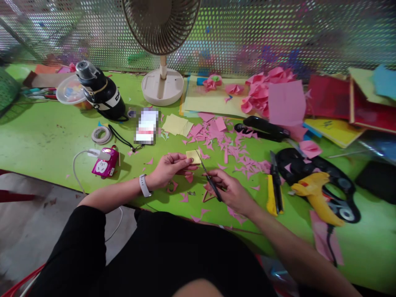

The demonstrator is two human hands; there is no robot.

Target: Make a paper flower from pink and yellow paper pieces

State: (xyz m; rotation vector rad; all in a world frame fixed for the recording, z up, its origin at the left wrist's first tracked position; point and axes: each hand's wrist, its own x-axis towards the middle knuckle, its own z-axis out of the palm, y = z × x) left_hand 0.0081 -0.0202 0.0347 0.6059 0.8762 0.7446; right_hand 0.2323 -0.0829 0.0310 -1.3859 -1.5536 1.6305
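Observation:
My left hand [169, 166] pinches a small yellow paper square [193, 156] just above the green table [43, 136]; a watch is on that wrist. My right hand [230, 190] grips black-handled scissors [208, 175], whose blades point up and left and meet the right edge of the yellow paper. Pink paper scraps [225, 142] lie scattered beyond and beneath both hands.
A pedestal fan [162, 84] stands at the back. A black bottle [100, 91], tape roll [101, 134] and pink power strip [105, 163] lie left. A yellow stack [177, 124], yellow cutter [274, 194], stapler [262, 128], yellow glue gun [318, 196] and coloured paper sheets [286, 102] sit right.

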